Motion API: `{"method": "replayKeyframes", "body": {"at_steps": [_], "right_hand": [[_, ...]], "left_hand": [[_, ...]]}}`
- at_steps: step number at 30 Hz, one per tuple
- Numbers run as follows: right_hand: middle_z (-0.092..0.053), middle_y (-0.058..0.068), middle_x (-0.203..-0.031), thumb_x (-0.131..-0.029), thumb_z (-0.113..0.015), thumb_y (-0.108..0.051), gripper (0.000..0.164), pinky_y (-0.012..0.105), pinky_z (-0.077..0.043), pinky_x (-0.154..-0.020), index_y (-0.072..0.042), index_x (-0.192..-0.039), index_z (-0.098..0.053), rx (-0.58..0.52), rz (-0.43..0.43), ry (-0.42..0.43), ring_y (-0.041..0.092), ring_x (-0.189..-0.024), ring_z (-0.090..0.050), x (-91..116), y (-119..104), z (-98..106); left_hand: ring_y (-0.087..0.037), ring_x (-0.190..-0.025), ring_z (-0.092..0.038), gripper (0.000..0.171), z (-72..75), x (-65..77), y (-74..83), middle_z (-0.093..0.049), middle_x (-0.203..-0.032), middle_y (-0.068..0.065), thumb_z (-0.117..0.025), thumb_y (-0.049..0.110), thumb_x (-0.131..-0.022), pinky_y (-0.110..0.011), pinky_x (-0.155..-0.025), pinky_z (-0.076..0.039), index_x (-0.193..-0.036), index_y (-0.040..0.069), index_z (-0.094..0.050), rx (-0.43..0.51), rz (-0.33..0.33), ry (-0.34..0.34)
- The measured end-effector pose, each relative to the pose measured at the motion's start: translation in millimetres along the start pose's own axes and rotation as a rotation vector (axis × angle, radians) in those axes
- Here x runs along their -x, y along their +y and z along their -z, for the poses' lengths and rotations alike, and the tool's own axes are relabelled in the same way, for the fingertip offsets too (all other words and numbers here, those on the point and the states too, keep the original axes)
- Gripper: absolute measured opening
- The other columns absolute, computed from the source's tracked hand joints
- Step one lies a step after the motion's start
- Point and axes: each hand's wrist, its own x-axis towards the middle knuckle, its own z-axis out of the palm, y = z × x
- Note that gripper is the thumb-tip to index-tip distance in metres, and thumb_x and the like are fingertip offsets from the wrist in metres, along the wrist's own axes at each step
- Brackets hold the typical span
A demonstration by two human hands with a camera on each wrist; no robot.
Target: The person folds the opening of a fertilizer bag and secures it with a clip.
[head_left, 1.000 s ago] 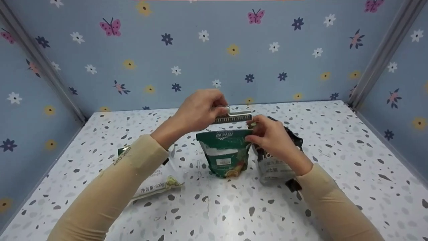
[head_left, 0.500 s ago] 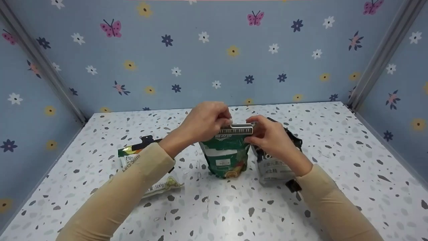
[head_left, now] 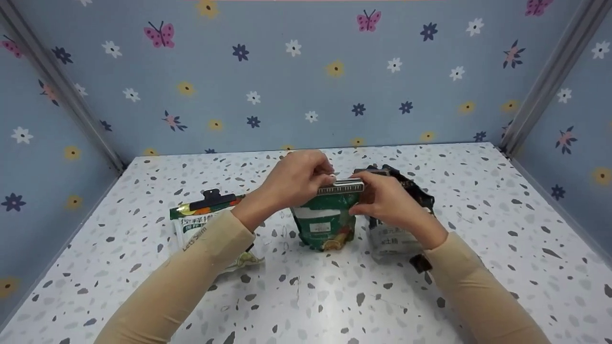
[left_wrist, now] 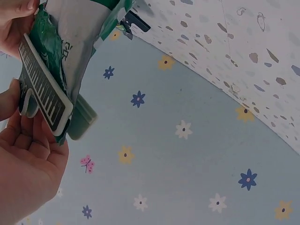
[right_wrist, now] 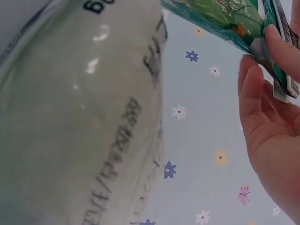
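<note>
The arched left hand pinched a long black-and-white clip astride a green plastic pouch, whose edge the right hand pinched.

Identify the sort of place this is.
Probably a small indoor work booth: pale-blue, flower-and-butterfly-printed flat panels, straight grey metal-looking corner posts, and a flat white, grey-speckled tabletop.

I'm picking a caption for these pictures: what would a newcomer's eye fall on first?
Probably the clip patterned like black-and-white piano keys, pinched by the left hand at the top edge of the green plastic pouch, which stands mid-table between two other bags. Next would come the pale-blue, flower-printed wall rising behind the speckled white table.
</note>
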Motion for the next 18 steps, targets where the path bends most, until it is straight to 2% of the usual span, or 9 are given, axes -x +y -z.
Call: {"method": "replayKeyframes", "body": {"at_steps": [6, 11, 15, 18], "right_hand": [[-0.070, 0.006, -0.110, -0.082, -0.082, -0.005, 0.056, 0.033, -0.058, -0.071, -0.011, -0.131, -0.055, -0.012, -0.031, -0.044, 0.018, -0.088, -0.069, -0.7, 1.8, -1.9], [-0.070, 0.007, -0.112, -0.084, -0.079, -0.002, 0.056, 0.034, -0.058, -0.073, -0.012, -0.133, -0.054, -0.033, -0.026, -0.046, 0.020, -0.091, -0.070, -2.6, 1.8, -5.0], [-0.071, 0.005, -0.107, -0.083, -0.079, -0.002, 0.051, 0.036, -0.057, -0.075, -0.012, -0.129, -0.057, -0.063, -0.052, -0.037, 0.020, -0.091, -0.069, -4.0, 2.8, -6.8], [-0.072, 0.003, -0.105, -0.084, -0.079, -0.004, 0.046, 0.037, -0.057, -0.079, -0.013, -0.125, -0.060, -0.072, -0.089, -0.051, 0.020, -0.093, -0.069, -2.7, 4.8, -6.0]], "left_hand": [[-0.018, -0.100, -0.061, 0.027, 0.3, 2.7, -2.3, -0.064, -0.109, -0.003, -0.065, 0.032, -0.098, -0.038, -0.086, -0.051, -0.115, 0.011, -0.068, -0.010, 0.000, -0.035], [-0.018, -0.104, -0.059, 0.034, 2.3, 7.1, -10.7, -0.064, -0.118, -0.003, -0.065, 0.036, -0.098, -0.040, -0.089, -0.049, -0.123, 0.014, -0.066, 0.047, 0.011, -0.046], [-0.016, -0.101, -0.059, 0.042, 3.1, 13.5, -19.7, -0.064, -0.118, -0.002, -0.066, 0.040, -0.097, -0.040, -0.084, -0.049, -0.131, 0.016, -0.062, 0.098, 0.051, -0.030], [-0.015, -0.099, -0.060, 0.047, 2.6, 21.4, -27.0, -0.065, -0.116, -0.001, -0.064, 0.044, -0.097, -0.040, -0.082, -0.050, -0.135, 0.016, -0.058, 0.092, 0.109, 0.004]]}}
